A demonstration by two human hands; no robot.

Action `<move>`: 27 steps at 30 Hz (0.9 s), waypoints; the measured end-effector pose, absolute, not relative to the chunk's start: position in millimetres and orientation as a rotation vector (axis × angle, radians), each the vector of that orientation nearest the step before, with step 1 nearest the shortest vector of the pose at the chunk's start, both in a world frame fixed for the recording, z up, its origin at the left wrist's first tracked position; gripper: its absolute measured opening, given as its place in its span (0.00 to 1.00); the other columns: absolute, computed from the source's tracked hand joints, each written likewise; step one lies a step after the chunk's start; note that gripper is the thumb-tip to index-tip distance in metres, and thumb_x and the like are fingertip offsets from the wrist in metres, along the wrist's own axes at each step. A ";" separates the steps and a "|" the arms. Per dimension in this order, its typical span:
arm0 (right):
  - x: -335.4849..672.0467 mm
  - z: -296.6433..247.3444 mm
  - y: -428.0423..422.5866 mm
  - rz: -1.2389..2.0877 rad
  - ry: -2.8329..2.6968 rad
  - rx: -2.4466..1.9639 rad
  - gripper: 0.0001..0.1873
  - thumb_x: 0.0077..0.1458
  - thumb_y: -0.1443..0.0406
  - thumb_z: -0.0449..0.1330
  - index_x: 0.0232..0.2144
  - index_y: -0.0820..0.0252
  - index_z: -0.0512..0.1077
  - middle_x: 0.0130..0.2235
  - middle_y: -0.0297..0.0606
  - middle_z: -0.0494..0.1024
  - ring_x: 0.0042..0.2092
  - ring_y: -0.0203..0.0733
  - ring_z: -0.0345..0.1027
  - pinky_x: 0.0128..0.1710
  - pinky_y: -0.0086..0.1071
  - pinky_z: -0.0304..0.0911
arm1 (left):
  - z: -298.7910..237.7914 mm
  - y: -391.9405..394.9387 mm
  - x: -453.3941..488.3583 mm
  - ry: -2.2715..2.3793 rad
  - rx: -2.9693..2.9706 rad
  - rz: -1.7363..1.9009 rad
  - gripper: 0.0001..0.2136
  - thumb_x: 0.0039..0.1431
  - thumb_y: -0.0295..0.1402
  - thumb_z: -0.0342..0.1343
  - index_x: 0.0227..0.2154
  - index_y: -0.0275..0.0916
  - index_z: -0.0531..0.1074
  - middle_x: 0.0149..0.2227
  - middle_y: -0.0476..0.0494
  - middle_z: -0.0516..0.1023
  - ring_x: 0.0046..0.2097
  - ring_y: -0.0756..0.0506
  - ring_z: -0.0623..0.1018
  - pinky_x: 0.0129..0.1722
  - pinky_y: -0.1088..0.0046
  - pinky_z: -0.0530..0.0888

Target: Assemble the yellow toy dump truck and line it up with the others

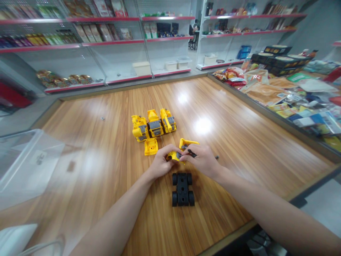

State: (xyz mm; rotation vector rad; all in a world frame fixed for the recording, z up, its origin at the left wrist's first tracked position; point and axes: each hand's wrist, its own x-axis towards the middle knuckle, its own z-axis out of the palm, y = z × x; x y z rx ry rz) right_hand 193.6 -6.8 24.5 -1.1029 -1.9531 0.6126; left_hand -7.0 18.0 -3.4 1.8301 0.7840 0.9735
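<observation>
Both hands, left hand (160, 164) and right hand (203, 160), pinch yellow toy part (174, 155) | black piece, maybe a screwdriver (191, 153) | keep steady above black wheel base (182, 189) on worktop (239, 142)

I see a shiny wooden desk (106, 142) with three yellow toy trucks (153, 125), loose yellow parts (151, 146), and a black wheel base (182, 189) lying on it.

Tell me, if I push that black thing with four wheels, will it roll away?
Probably. The black chassis sits flat on four wheels on the smooth, glossy wooden table, so a nudge along its length should roll it. It looks like stiff, light plastic, unlikely to tip.
</observation>
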 end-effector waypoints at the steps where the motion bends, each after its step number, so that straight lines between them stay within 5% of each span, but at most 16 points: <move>1: 193.2 24.3 -7.0 0.601 -1.955 -1.089 0.07 0.55 0.61 0.65 0.29 0.59 0.75 0.32 0.35 0.78 0.34 0.37 0.72 0.38 0.30 0.64 | -2.9 18.0 -6.5 0.790 1.846 0.980 0.09 0.55 0.32 0.60 0.39 0.39 0.75 0.37 0.42 0.76 0.39 0.43 0.75 0.40 0.69 0.70; 10: 189.9 28.6 -7.7 0.547 -1.961 -1.095 0.10 0.53 0.59 0.66 0.27 0.60 0.73 0.29 0.34 0.77 0.31 0.36 0.70 0.34 0.29 0.62 | 1.0 16.6 -4.7 0.785 1.947 0.987 0.11 0.52 0.23 0.56 0.38 0.39 0.74 0.38 0.43 0.76 0.41 0.43 0.75 0.43 0.67 0.70; 16: 194.2 28.8 -5.8 0.531 -2.053 -0.989 0.02 0.57 0.66 0.62 0.34 0.59 0.75 0.35 0.38 0.79 0.38 0.40 0.73 0.41 0.33 0.65 | -1.7 17.7 -5.3 0.811 1.941 1.038 0.15 0.48 0.19 0.54 0.39 0.40 0.74 0.38 0.44 0.76 0.41 0.44 0.75 0.43 0.67 0.70; 27: 191.2 28.5 -5.8 0.445 -2.055 -1.103 0.03 0.56 0.65 0.63 0.33 0.58 0.73 0.34 0.36 0.80 0.37 0.39 0.73 0.39 0.31 0.64 | -5.3 17.5 -3.0 0.858 2.027 1.093 0.20 0.45 0.17 0.49 0.39 0.41 0.75 0.36 0.44 0.74 0.40 0.44 0.74 0.39 0.68 0.70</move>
